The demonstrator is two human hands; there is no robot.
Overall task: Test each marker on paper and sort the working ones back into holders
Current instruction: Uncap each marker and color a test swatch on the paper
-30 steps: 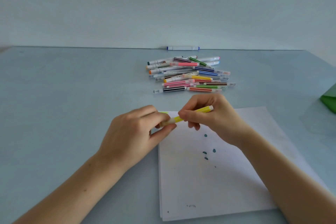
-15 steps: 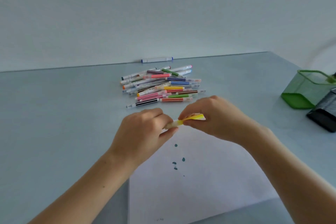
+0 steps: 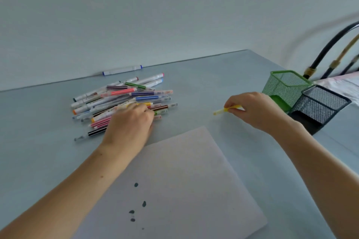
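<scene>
My right hand (image 3: 252, 110) pinches a yellow marker (image 3: 223, 111) above the table, just left of a green mesh holder (image 3: 285, 85) and a black mesh holder (image 3: 320, 105). My left hand (image 3: 130, 124) rests on the near side of a pile of coloured markers (image 3: 124, 99), fingers curled over them; whether it grips one is hidden. A white paper (image 3: 184, 170) with a few dark ink dots lies in front of me between my forearms.
A single white marker with blue ends (image 3: 122, 70) lies by the wall behind the pile. Dark hoses (image 3: 330, 48) curve up at the far right behind the holders. The table's right edge runs just past the holders.
My hands have come apart: the right one carried the yellow marker to the right toward the holders, the left one went to the marker pile. The view turned right, showing both holders.
</scene>
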